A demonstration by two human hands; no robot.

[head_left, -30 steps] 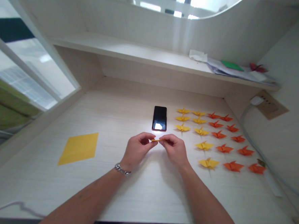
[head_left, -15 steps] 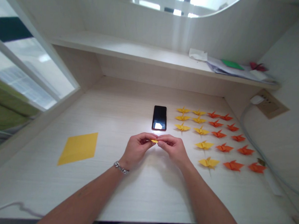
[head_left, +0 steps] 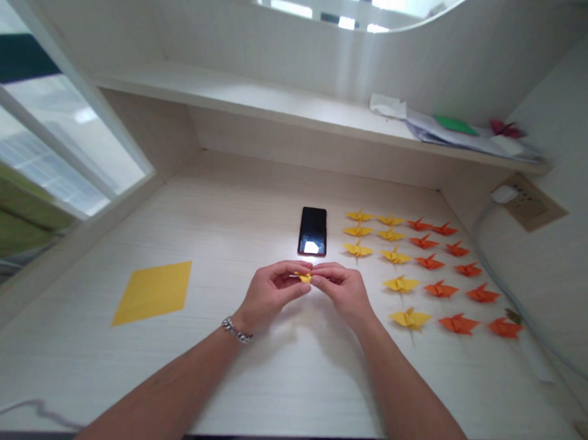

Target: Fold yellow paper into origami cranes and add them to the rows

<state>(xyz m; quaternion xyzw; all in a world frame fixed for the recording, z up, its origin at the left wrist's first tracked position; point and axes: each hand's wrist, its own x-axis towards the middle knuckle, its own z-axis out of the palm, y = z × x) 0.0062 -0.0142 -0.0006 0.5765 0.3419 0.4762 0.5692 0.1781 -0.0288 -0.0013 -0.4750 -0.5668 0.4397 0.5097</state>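
Note:
A small folded yellow paper crane (head_left: 304, 278) is pinched between my two hands, just in front of the phone; fingers cover much of it. My left hand (head_left: 270, 290), with a chain bracelet at the wrist, grips its left side. On its right side the fingertips of my right hand (head_left: 343, 291) are closed. To the right stand several finished yellow paper cranes (head_left: 410, 319) and several orange paper cranes (head_left: 459, 324) in rows. A flat square of yellow paper (head_left: 154, 294) lies to the left on the desk.
A dark phone (head_left: 313, 231) lies on the pale desk (head_left: 245, 204) beyond my hands. Along the right wall a grey cable (head_left: 499, 279) runs from a plug in the socket (head_left: 531, 203). Papers (head_left: 471, 139) rest on the shelf (head_left: 261, 102) above.
My left thumb has shifted slightly right, and more of the yellow paper crane shows between my fingers. The rows of cranes and the paper square stay put.

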